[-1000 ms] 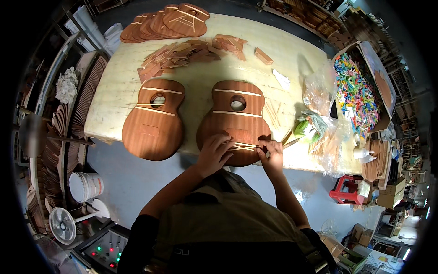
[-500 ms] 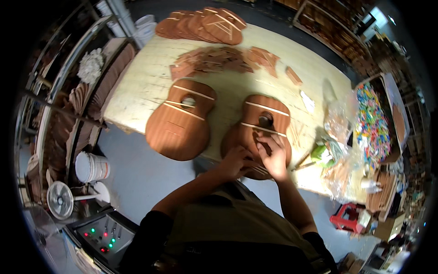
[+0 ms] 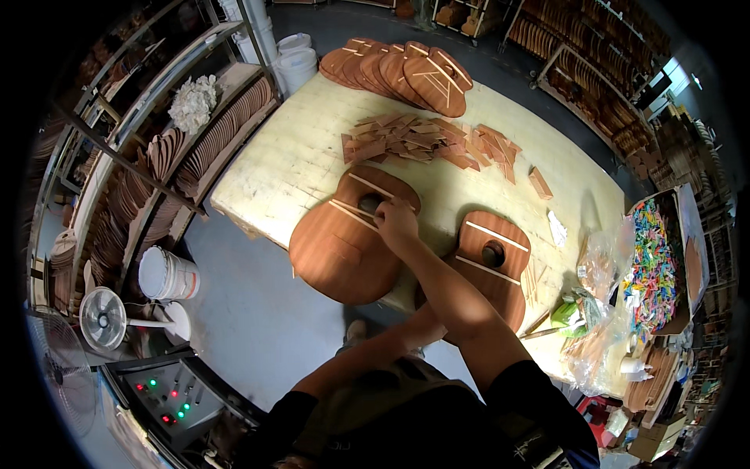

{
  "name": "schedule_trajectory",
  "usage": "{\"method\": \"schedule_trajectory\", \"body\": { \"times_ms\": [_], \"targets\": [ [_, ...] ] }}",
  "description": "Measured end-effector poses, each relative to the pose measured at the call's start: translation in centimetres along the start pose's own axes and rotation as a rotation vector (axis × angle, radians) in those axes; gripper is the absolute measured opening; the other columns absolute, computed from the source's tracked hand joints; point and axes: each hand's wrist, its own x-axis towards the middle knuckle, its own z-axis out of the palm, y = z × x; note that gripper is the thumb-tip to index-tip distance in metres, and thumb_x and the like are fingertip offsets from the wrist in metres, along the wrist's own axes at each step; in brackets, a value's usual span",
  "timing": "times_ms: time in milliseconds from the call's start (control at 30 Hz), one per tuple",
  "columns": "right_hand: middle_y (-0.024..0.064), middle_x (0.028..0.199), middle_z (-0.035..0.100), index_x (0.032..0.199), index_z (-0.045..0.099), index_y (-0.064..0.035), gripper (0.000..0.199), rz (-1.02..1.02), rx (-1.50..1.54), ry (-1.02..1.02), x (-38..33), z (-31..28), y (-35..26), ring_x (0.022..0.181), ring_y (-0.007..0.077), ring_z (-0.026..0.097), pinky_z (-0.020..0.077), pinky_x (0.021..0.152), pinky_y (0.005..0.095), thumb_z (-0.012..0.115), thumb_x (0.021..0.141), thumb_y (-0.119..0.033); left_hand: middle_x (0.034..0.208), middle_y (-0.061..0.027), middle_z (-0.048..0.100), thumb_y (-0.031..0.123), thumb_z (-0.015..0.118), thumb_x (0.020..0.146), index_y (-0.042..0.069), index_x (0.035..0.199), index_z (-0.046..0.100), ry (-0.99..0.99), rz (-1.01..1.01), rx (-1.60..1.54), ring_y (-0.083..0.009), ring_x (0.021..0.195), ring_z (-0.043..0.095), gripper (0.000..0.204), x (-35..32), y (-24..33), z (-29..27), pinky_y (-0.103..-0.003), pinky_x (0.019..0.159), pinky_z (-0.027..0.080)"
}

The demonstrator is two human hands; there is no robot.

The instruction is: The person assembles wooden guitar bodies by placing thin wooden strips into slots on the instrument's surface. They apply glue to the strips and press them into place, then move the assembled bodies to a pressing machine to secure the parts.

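If leaning too hard on the lower end of the guitar-shaped board [image 3: 336, 252], could tip or slide it, so much wood jutting past the near edge of the table [image 3: 258, 223]. Apart from that overhang, resting flat there. Across the board, just below its sound hole [image 3: 369, 203], carrying pale strips [image 3: 349, 211] close side by side; if loose, easily knocked askew by a knuckle. At the hole's right rim, reaching with the right hand [image 3: 399, 224], its fingers [image 3: 382, 211] curled downward; cannot tell whether clamped on anything. Of the left hand [image 3: 426, 322], right of the board, can make out little behind the crossing right forearm [image 3: 453, 293], so cannot tell how closed. With arms crossed thus, might bump the second board [image 3: 505, 291], right of the first. Farther right, could scatter slim sticks [image 3: 533, 283] by catching them with a sleeve.
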Motion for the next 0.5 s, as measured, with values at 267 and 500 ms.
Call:
{"method": "schedule_trajectory", "body": {
  "times_ms": [267,500],
  "targets": [
    [0.0091,0.077,0.063,0.095,0.068,-0.0021,0.014,-0.001,0.224,0.179,-11.3,-14.5,4.8,0.071,0.0199,0.061,0.0487,0.068,0.0276,0.068,0.082,0.001,0.098,-0.0097,0.055,0.014,0.065,0.078,0.011,0.093,0.064,-0.040,0.743,1.083,-0.0307,0.094,0.053,0.015,1.1,-4.8,-1.7,-0.042,0.081,0.044],
    [0.0087,0.086,0.065,0.088,0.071,-0.0055,0.015,0.246,0.220,0.229,-29.3,-17.0,12.0,0.080,0.0246,0.064,0.0524,0.071,0.0330,0.067,0.077,0.003,0.104,-0.0060,0.054,0.015,0.064,0.073,0.011,0.083,0.067,0.200,0.858,1.017,-0.0271,0.103,0.049,0.011,0.4,-1.4,0.1,-0.040,0.087,0.040]
  ]
}}
